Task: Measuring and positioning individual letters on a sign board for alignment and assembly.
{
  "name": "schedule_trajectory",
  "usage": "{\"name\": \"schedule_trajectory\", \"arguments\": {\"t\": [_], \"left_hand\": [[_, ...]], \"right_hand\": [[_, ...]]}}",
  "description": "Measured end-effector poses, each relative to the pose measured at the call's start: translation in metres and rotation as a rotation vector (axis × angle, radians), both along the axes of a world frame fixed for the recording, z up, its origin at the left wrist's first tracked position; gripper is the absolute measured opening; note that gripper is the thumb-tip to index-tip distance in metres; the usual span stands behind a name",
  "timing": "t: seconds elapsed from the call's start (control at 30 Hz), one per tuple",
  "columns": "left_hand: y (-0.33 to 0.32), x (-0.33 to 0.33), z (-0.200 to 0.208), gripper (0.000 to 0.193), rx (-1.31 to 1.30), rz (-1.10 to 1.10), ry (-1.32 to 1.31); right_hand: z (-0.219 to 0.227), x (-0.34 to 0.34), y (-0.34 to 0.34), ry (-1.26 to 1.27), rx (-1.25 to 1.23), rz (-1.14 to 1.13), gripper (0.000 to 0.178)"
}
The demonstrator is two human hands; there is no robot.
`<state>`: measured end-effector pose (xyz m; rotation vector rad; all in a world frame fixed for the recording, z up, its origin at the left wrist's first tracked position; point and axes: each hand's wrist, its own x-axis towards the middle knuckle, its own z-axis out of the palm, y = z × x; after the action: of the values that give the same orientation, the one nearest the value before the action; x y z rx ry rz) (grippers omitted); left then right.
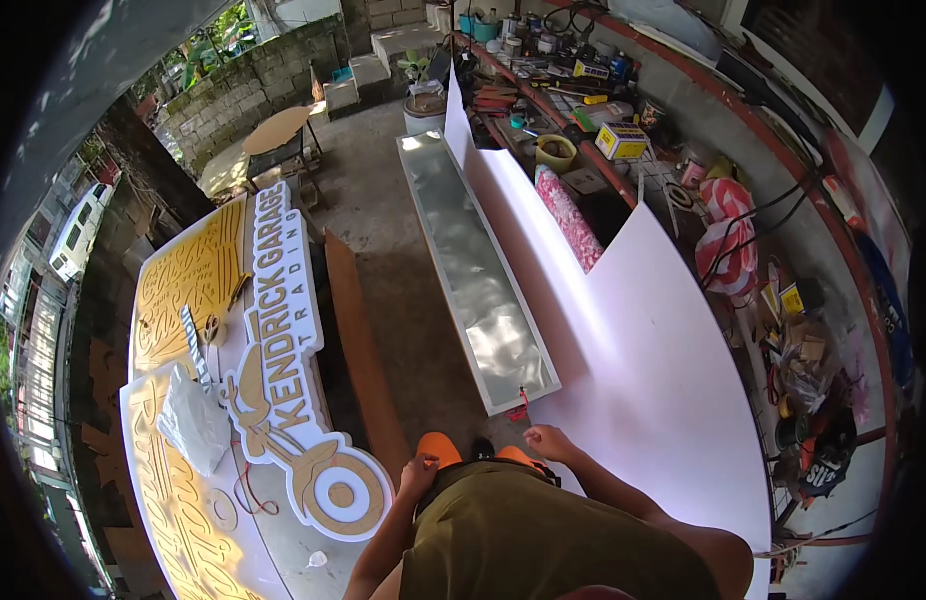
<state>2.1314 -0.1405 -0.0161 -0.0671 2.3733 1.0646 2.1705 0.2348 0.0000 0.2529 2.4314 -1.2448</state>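
Observation:
My left hand (419, 474) is at my waist, over the orange shorts, its fingers curled in and no object visible in it. My right hand (549, 443) is held out at waist height with fingers loosely closed, just below a red wire (521, 406). That wire hangs from the near end of a long, shallow sign box (480, 280) with a shiny silver face and white edges. I see a small gap between the wire and my fingers. At my left lies a white cutout sign (328, 470) with dark raised letters and a motorcycle shape.
A curved white sheet (663, 350) stands along the right of the box. Beyond it is a cluttered workbench with a yellow box (621, 140) and a red-white bundle (726, 235). Yellow-sprayed stencil panels (188, 290) and a plastic bag (197, 420) lie left, beside a brown board (358, 350).

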Motion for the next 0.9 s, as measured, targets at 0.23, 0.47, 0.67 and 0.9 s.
{"name": "schedule_trajectory", "arguments": {"t": [0.23, 0.47, 0.67, 0.9], "left_hand": [[0.0, -0.082, -0.022, 0.028, 0.036, -0.06, -0.048], [-0.025, -0.186, -0.064, 0.032, -0.001, -0.213, -0.153], [-0.054, -0.276, -0.084, 0.035, 0.059, -0.249, -0.165], [-0.085, -0.341, -0.092, 0.035, 0.062, -0.357, -0.118]], "right_hand": [[0.007, -0.046, -0.004, -0.071, -0.057, -0.074, 0.032], [0.014, -0.124, -0.038, -0.188, 0.094, -0.054, 0.033], [0.042, -0.222, -0.068, -0.184, 0.092, -0.134, 0.031], [0.029, -0.289, -0.078, -0.135, 0.14, -0.191, 0.025]]}}
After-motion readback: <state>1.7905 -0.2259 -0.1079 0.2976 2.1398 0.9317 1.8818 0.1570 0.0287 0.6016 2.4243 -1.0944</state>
